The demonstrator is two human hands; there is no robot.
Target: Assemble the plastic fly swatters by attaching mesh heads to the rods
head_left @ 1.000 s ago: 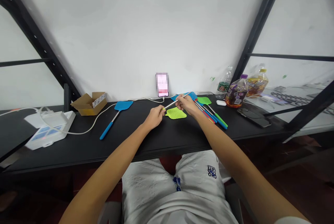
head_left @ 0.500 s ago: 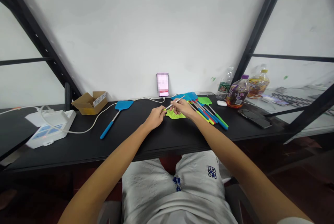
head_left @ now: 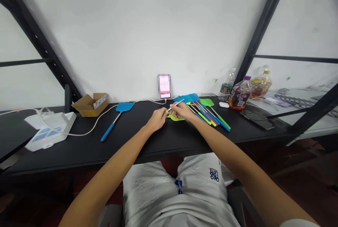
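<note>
At the middle of the desk, my left hand is closed around the short stem of a yellow-green fly swatter head. Its mesh lies partly under my right hand, which pinches a thin silver metal rod. The rod slants up to the right, its lower end meeting the fingers of my left hand; whether it sits in the stem is hidden. Just right of my hands lies a pile of fly swatters with blue, green, yellow and red handles and blue heads toward the wall.
A blue fly swatter lies alone on the left, near an open cardboard box and a white power strip. A phone leans on the wall, cable attached. Bottles, a white case and a dark phone are right.
My right hand has shifted slightly left, closer to my left hand, and the rod's upper tip has moved left and a little down. My left hand stays almost still.
</note>
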